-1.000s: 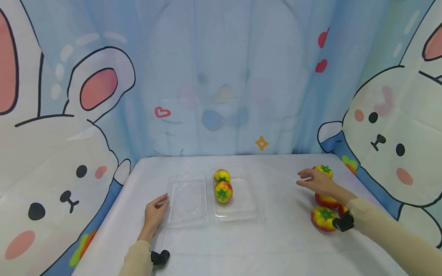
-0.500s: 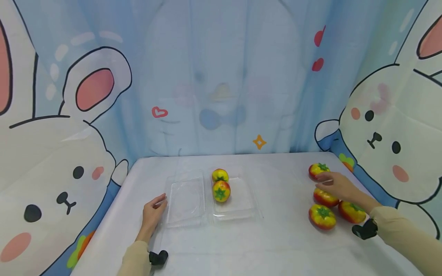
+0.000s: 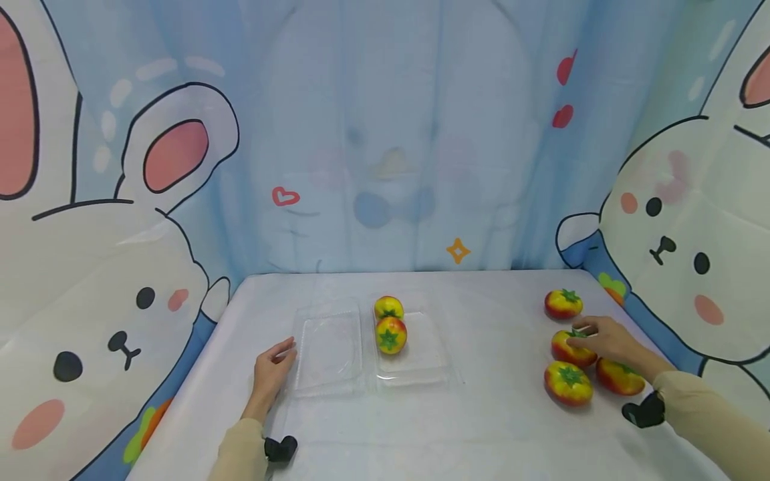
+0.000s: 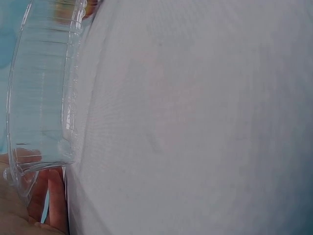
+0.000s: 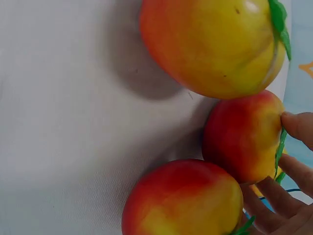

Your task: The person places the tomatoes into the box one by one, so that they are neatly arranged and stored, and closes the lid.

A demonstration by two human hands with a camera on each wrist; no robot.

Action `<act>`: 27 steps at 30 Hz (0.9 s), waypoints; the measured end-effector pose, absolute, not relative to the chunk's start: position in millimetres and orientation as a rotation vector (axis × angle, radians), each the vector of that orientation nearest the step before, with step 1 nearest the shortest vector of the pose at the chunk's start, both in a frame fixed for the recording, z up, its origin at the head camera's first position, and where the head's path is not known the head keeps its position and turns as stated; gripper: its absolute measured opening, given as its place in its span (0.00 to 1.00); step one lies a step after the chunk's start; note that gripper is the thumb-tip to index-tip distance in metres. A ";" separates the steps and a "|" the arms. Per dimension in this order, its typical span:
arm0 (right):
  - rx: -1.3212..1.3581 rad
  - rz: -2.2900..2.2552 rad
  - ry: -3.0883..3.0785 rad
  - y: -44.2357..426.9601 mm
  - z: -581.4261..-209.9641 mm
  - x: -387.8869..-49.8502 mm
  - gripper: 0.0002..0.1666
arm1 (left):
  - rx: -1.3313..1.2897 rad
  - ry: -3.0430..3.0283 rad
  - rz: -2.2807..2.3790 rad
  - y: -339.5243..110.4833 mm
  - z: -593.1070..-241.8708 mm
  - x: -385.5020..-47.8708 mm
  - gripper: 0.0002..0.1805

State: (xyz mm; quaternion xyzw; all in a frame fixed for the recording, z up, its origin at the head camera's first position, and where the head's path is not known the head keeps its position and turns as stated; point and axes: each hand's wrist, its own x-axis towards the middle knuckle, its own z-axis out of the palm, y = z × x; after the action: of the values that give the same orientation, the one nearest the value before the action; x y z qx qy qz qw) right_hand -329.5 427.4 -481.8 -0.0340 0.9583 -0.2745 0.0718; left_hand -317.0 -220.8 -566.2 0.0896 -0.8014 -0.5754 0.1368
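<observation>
My right hand (image 3: 607,341) is over the middle persimmon (image 3: 568,352) of the group on the right. In the right wrist view the thumb touches the top of that persimmon (image 5: 239,137), and the other fingers curve around its far side. Against the left edge of a clear plastic box's lid half (image 3: 329,351) rests my left hand (image 3: 271,374), fingers fairly straight. The left wrist view shows the clear wall (image 4: 41,93) with fingertips at its corner. Two persimmons (image 3: 391,335) sit along the left side of the box's other half (image 3: 421,341).
Around my right hand lie a far persimmon (image 3: 563,304), a near persimmon (image 3: 568,384) and another persimmon (image 3: 619,378) under the wrist. A white cloth (image 3: 385,427) covers the table. Curtains (image 3: 391,133) with cartoon rabbits hang behind and at both sides.
My right hand has come back from beside the far persimmon, toward me and slightly right, onto the middle one. The left hand stays at the box edge.
</observation>
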 end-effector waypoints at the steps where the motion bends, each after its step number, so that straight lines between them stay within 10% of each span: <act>1: -0.091 -0.820 2.875 427.7 -481.8 -329.5 0.44 | 0.259 -2.322 -1.665 -220.6 -566.1 -317.0 0.19; 27: -0.082 -0.771 2.815 408.7 -485.0 -342.3 0.51 | 0.242 -2.284 -1.693 -221.2 -567.3 -318.5 0.18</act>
State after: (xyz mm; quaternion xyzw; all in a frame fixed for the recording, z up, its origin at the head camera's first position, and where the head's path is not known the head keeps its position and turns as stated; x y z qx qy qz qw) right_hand -342.3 408.7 -485.0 -0.0279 0.9581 -0.2625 0.1107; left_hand -318.5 -221.2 -567.3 0.0840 -0.7921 -0.5873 0.1436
